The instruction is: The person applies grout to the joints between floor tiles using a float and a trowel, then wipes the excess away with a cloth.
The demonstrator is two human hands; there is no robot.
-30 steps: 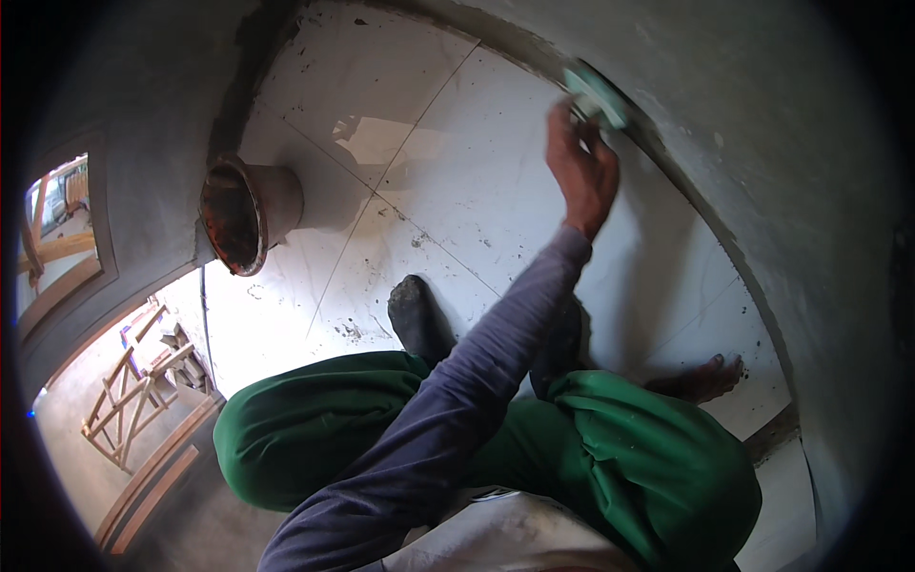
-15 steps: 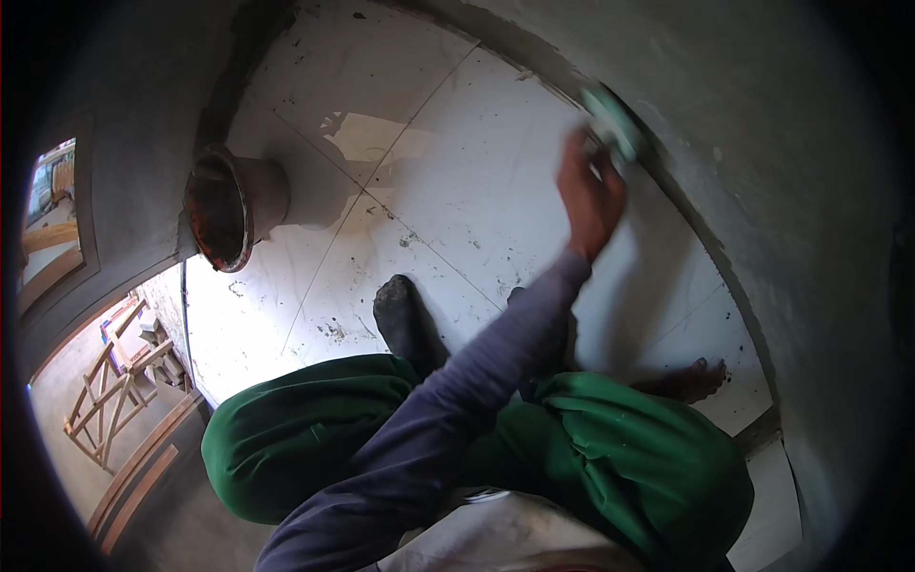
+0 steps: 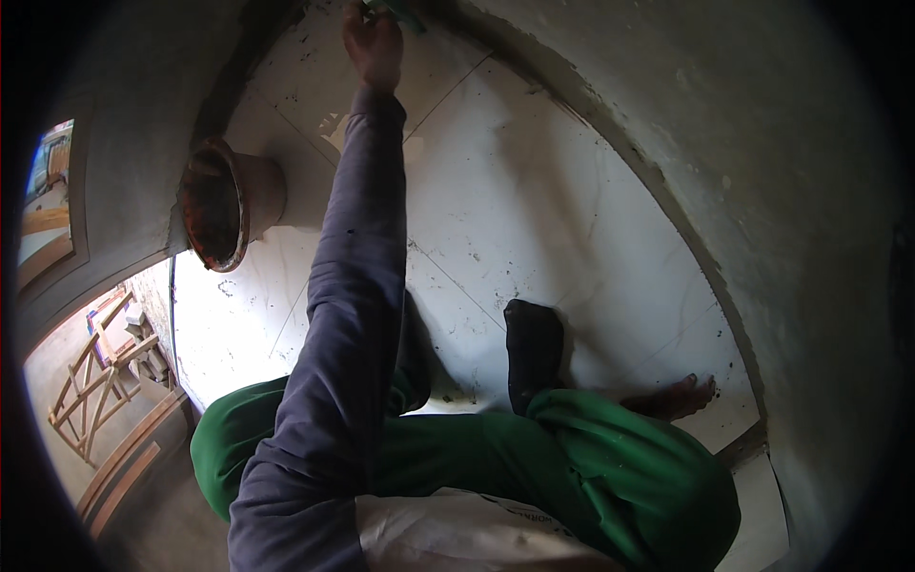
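Left hand at full reach, upper picture edge; fingers narrowed, holding green flat tool, partly cut off by frame. Tool just right of hand, near wall base. Rust-stained bucket left of hand, nearer body, mouth facing left. Pale floor tiles below hand. Right hand: state cannot be told.

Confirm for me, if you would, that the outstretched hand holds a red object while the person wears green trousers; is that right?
Not quite: the head view shows that the object in the outstretched hand is green, not red; the trousers are indeed green.
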